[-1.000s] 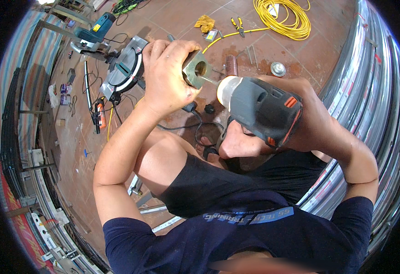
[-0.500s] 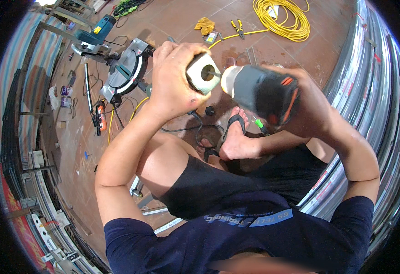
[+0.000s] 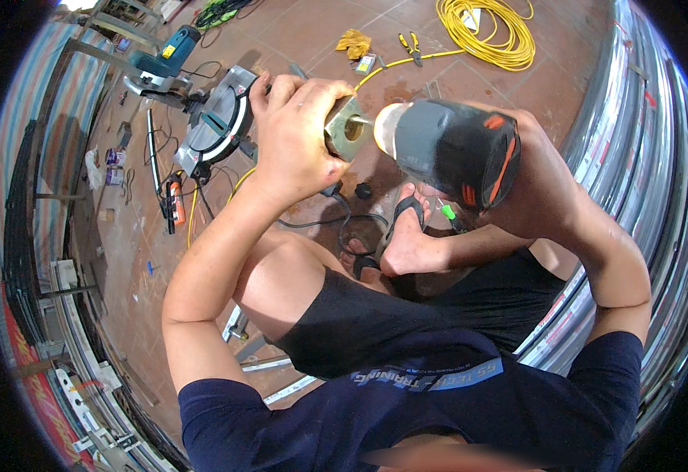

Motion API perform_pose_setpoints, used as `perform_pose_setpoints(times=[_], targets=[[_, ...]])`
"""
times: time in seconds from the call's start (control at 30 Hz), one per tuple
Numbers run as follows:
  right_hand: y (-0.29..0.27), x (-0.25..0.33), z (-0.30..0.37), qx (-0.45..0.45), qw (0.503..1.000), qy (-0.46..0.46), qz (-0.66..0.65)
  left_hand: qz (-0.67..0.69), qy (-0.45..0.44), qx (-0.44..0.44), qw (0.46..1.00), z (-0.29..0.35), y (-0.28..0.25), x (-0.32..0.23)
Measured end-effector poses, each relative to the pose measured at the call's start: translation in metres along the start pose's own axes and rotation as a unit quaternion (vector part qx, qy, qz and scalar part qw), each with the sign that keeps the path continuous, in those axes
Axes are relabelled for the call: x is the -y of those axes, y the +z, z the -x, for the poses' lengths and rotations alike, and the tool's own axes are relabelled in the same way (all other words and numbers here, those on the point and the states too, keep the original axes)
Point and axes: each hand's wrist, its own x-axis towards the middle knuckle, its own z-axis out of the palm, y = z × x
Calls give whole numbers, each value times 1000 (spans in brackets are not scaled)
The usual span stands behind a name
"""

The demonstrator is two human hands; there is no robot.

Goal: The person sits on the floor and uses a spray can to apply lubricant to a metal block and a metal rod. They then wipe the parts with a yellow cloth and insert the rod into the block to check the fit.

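Observation:
My left hand (image 3: 301,130) is closed around a squarish metal piece (image 3: 334,135) with a round hole in its end, raised over the floor. Its exact kind does not show. In my right hand (image 3: 537,185) is a cordless drill (image 3: 438,149), dark grey and black with orange marks. The fingers on its grip are mostly hidden behind the body. A thin bit points left from the lit front of the drill and meets the hole, or lies just before it; I cannot tell which.
A miter saw (image 3: 217,124) stands on the tiled floor at left. Coiled yellow hose (image 3: 493,39), pliers (image 3: 412,50) and a crumpled yellow cloth (image 3: 353,44) lie ahead. Wrapped metal profiles (image 3: 619,157) run along the right. A green-handled screwdriver (image 3: 448,212) lies by my foot.
The metal piece has shifted slightly left and turned in my left hand. The drill has moved a little left and now shows sharper, with its bit still aimed at the hole.

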Motion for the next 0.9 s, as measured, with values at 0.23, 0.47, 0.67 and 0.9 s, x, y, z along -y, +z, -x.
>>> perform_pose_setpoints(times=[0.23, 0.47, 0.67, 0.9], targets=[[26, 12, 17, -41, 971, 105, -212, 9, -16, -29, 999, -2, 1, 4], [20, -3, 16, -97, 973, 49, -204, 40, -16, -42, 998, -2, -7, 3], [13, 7, 20, -29, 976, 101, -189, 25, -10, -33, 999, -5, -7, 0], [3, -23, 45, -150, 923, 204, -289, -80, -84, 14, 993, 3, -6, 36]])
